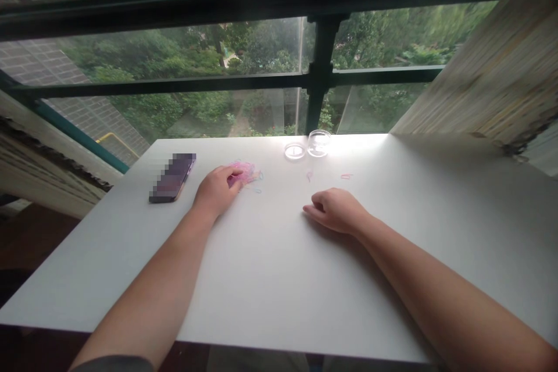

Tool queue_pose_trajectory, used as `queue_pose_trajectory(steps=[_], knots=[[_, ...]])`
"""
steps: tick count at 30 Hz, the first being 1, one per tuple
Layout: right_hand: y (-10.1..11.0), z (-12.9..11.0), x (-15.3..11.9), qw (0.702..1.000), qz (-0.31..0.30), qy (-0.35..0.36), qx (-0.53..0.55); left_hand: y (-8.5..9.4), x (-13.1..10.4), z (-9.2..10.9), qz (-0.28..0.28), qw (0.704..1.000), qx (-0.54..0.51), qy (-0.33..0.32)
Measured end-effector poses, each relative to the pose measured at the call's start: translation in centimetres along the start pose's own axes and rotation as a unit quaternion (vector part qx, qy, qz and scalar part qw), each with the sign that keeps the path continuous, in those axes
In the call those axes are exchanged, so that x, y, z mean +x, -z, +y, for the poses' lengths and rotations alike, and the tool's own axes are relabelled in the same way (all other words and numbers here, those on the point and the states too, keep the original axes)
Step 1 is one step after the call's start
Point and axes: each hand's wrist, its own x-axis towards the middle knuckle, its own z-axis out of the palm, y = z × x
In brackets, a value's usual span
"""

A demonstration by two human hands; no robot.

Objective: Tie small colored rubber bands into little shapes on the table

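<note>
My left hand (219, 189) rests at the near left side of a small pile of thin pink and coloured loops (244, 171), its fingertips touching the pile. Whether it pinches any loop is too small to tell. My right hand (333, 209) lies on the white table with its fingers curled; what they hold, if anything, is hidden. Beyond it lie a small pink loop (309, 176) and a pinkish-red one (346, 176). A light blue loop (257, 190) sits just right of my left fingertips.
A clear round container (319, 143) and a round clear lid (294, 151) are near the far edge of the white table (261, 279). On the left lies a phone (173, 178). Green window rails and curtains border the table.
</note>
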Motion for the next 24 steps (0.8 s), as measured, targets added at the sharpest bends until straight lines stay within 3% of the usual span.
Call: queue_pose_trajectory(steps=[7, 15, 24], knots=[[0.1, 0.0, 0.0, 1.0, -0.001, 0.0, -0.003, 0.1, 0.0, 0.6, 0.017, 0.999, -0.022, -0.025], [0.0, 0.0, 0.0, 1.0, -0.001, -0.003, -0.002, -0.7, -0.6, 1.7, -0.059, 0.992, -0.042, -0.101], [-0.2, 0.2, 0.0, 1.0, 0.003, 0.004, -0.002, -0.8, -0.7, 2.8, -0.077, 0.994, 0.01, -0.078]])
